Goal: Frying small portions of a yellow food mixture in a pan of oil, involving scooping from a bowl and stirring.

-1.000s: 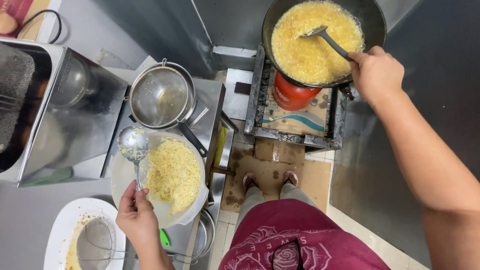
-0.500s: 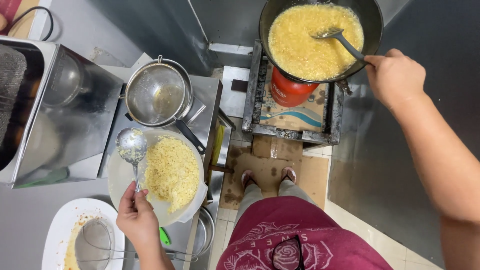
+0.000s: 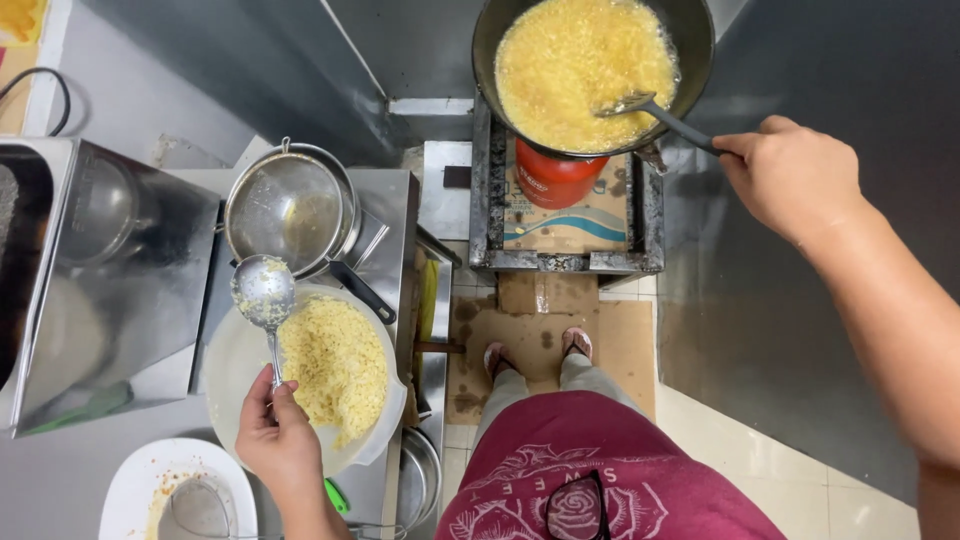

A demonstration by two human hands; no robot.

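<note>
the right hand grips the dark slotted spatula in the black wok of bubbling yellow food; splatter risk. the left hand grips a steel ladle over the plate of yellow crumbs; tilting would spill.

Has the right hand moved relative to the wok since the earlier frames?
Yes. The right hand, holding the skimmer, has slid rightward, away from the wok rim and off the burner frame.
</note>
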